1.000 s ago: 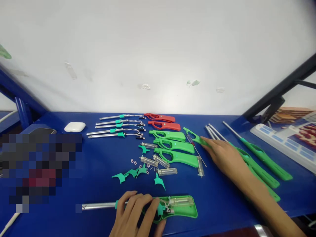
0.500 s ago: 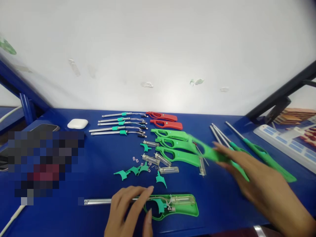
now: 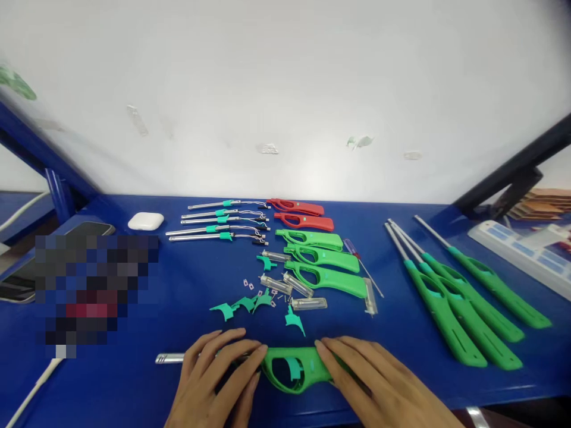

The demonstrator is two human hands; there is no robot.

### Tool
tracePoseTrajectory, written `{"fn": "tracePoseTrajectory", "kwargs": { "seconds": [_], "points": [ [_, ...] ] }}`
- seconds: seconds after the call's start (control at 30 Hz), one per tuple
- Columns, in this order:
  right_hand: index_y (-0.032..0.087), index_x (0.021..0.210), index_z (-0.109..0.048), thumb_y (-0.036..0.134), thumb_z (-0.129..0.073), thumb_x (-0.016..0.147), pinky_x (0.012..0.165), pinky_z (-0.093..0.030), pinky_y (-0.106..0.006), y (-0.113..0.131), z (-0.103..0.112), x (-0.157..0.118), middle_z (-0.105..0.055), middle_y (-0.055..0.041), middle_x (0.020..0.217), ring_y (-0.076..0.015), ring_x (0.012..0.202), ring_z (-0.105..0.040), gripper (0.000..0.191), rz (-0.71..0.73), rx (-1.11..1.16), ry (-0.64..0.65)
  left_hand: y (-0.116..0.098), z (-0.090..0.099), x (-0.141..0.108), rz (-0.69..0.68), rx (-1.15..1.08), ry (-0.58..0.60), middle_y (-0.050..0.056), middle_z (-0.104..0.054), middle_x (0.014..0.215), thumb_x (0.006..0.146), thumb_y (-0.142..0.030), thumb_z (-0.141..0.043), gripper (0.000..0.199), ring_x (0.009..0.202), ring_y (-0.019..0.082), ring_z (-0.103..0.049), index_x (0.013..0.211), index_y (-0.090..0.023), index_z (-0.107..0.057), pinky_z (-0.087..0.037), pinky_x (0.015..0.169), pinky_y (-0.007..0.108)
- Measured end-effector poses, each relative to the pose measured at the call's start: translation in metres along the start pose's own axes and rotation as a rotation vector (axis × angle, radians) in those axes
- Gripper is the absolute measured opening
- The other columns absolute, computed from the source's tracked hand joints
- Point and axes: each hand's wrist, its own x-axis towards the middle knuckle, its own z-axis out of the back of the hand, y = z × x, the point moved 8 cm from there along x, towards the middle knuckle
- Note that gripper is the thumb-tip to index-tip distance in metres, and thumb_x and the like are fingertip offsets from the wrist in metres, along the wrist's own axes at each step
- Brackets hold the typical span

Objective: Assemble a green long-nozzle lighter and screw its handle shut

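Note:
A green long-nosed gas lighter (image 3: 314,364) lies sideways at the table's front edge, its metal tube (image 3: 168,358) pointing left. A green half shell covers its handle, and a teal trigger (image 3: 294,370) shows through the loop. My left hand (image 3: 218,380) is closed around the neck, where tube meets handle. My right hand (image 3: 375,377) presses on the rear of the handle, its fingers hiding the end. Beyond them lie loose teal triggers (image 3: 294,321) and clear fuel tanks (image 3: 309,304). Several green handle shells (image 3: 328,280) are stacked in a row behind these.
Closed green lighters (image 3: 450,318) lie at right, near a white power strip (image 3: 513,249). Metal tubes with wires (image 3: 200,238) and red shells (image 3: 307,222) line the back. A screwdriver (image 3: 368,270) rests mid-table. A white earbud case (image 3: 146,221) and a phone (image 3: 89,233) are at left.
My right hand has brought a green half shell from the right down onto the open lighter handle, covering the tank and wires. My left hand stays at the neck.

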Motion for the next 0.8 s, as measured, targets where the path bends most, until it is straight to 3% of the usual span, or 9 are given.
{"fn": "tracePoseTrajectory", "kwargs": {
  "seconds": [0.3, 0.5, 0.8],
  "points": [
    [0.016, 0.147, -0.061, 0.027, -0.031, 0.112, 0.091, -0.065, -0.03, 0.004, -0.009, -0.005, -0.075, -0.0023, 0.134, -0.0199, 0.116, -0.075, 0.047, 0.008, 0.03, 0.088, 0.012, -0.004, -0.002, -0.009, 0.006, 0.027, -0.002, -0.076, 0.117, 0.103, -0.008, -0.052, 0.036, 0.12, 0.016, -0.065, 0.13, -0.026, -0.068, -0.047, 0.107, 0.032],
    [0.018, 0.146, -0.062, 0.027, -0.026, 0.115, 0.092, -0.065, -0.03, 0.001, -0.011, -0.004, -0.076, -0.0018, 0.133, -0.0191, 0.116, -0.075, 0.048, -0.01, 0.062, 0.074, 0.021, -0.011, -0.015, 0.001, 0.04, 0.091, -0.001, -0.076, 0.125, 0.11, -0.026, -0.048, 0.034, 0.12, 0.019, -0.068, 0.14, -0.029, -0.065, -0.051, 0.105, 0.034],
    [0.019, 0.14, -0.068, 0.029, -0.028, 0.115, 0.089, -0.065, -0.027, -0.002, -0.003, 0.001, -0.078, -0.0017, 0.127, -0.0178, 0.111, -0.076, 0.047, -0.02, 0.099, 0.039, 0.023, -0.01, -0.019, 0.004, 0.057, 0.108, -0.002, -0.076, 0.126, 0.11, -0.023, -0.046, 0.037, 0.12, 0.018, -0.068, 0.141, -0.032, -0.065, -0.051, 0.106, 0.033]
  ]
}}
